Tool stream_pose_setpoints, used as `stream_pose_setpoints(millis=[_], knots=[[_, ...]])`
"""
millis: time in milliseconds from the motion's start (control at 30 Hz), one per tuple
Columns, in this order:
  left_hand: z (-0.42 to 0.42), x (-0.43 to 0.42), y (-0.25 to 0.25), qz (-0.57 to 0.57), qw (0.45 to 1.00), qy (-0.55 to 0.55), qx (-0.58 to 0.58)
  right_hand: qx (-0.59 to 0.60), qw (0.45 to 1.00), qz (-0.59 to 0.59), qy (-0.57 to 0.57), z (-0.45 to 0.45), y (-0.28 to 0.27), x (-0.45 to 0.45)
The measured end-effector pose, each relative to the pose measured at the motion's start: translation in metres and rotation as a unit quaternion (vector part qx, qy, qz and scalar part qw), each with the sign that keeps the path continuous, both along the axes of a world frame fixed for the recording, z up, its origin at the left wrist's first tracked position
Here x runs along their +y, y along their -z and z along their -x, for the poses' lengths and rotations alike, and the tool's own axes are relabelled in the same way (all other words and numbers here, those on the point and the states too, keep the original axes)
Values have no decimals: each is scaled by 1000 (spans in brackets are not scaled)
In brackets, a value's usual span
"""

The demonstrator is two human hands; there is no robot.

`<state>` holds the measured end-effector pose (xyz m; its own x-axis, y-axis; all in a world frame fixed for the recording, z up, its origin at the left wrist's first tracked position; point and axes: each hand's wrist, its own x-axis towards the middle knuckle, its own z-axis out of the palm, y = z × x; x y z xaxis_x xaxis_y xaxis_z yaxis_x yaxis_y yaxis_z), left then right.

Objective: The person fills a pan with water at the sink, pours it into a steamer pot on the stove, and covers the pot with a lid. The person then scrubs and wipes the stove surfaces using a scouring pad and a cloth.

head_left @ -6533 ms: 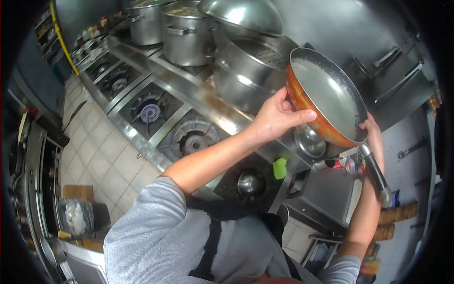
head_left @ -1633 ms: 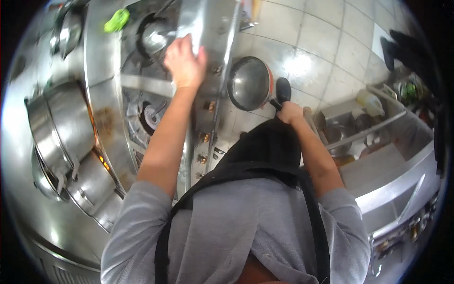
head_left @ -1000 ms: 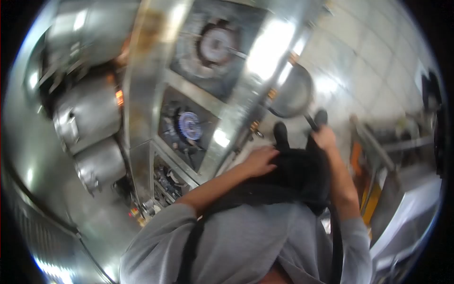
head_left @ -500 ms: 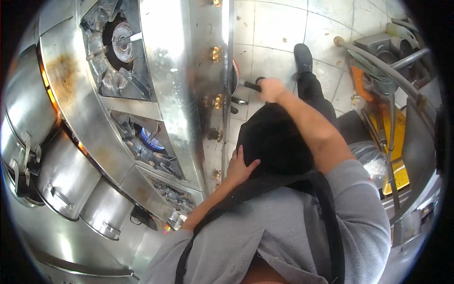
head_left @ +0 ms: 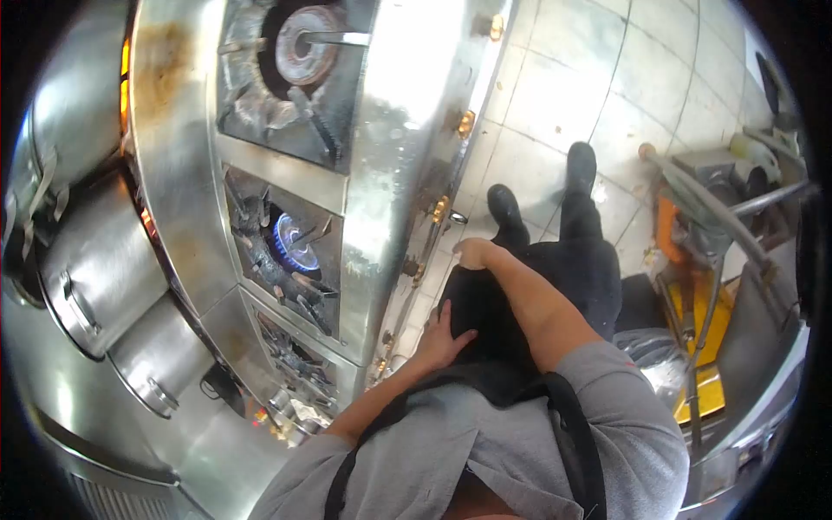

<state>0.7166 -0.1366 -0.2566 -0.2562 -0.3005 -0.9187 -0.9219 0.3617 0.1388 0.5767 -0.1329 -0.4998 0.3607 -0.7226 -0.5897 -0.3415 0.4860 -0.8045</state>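
Note:
My left hand (head_left: 442, 341) rests against the black apron (head_left: 481, 316), fingers apart and holding nothing visible. Beyond it, my right hand (head_left: 477, 253) is low beside the stove's front edge, close to a metal piece (head_left: 458, 218). Its fingers are turned down and hidden, so whatever they hold cannot be made out. No part of the pan shows. On the stove (head_left: 394, 156) to the left, one burner (head_left: 296, 243) burns with a blue flame. The burner above it (head_left: 305, 45) shows no flame.
Large steel pots (head_left: 104, 260) line the left side, with orange flames by them. Brass knobs (head_left: 440, 208) run along the stove front. My black shoes (head_left: 581, 165) stand on the tiled floor (head_left: 555, 95). At right are metal pipes (head_left: 712, 208), a yellow object (head_left: 709, 347) and a plastic bag (head_left: 654, 360).
The pan and its handle, earlier in my right hand, have gone out of sight beside the stove. My left hand moved from above the burners to the apron. The view has swung along the stove.

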Motion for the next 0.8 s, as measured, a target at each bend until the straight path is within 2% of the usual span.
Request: stream_pose_setpoints(millis=[33,100,167,233,300,333,367,433,500,533,600,633,700,733,800], knots=[[1,0,-1,4,1000,-10,12,12,1000,4,-10,19,-13,8],[5,-4,-1,-22,1000,-19,-4,84,986,-79,123,70,-47,25],[9,-6,3,-3,1000,-12,8,145,960,-129,199,127,-87,36],[11,-7,9,-32,999,-22,-14,166,943,-132,258,180,-103,62],[23,-14,10,-42,999,-32,-16,242,930,-79,265,231,-124,96],[31,-14,8,-65,997,-23,-35,263,921,-94,273,257,-153,109],[38,-15,6,-38,999,-13,-12,281,911,-110,281,281,-186,121],[56,-25,-6,-31,999,9,42,321,909,-97,248,326,-188,163],[84,-33,-49,24,992,-13,125,298,902,-100,296,363,-217,183],[87,-35,-61,32,990,-38,129,265,904,-97,321,377,-234,182],[97,-39,-79,28,964,-162,210,232,903,-57,357,404,-269,178],[103,-44,-90,46,958,-172,226,192,899,-60,388,415,-280,167],[103,-33,-109,50,956,-220,190,191,898,-38,394,430,-303,138],[102,-28,-111,46,941,-266,206,197,901,-31,386,438,-313,122],[96,-19,-105,57,929,-277,237,222,921,24,320,450,-328,76]])
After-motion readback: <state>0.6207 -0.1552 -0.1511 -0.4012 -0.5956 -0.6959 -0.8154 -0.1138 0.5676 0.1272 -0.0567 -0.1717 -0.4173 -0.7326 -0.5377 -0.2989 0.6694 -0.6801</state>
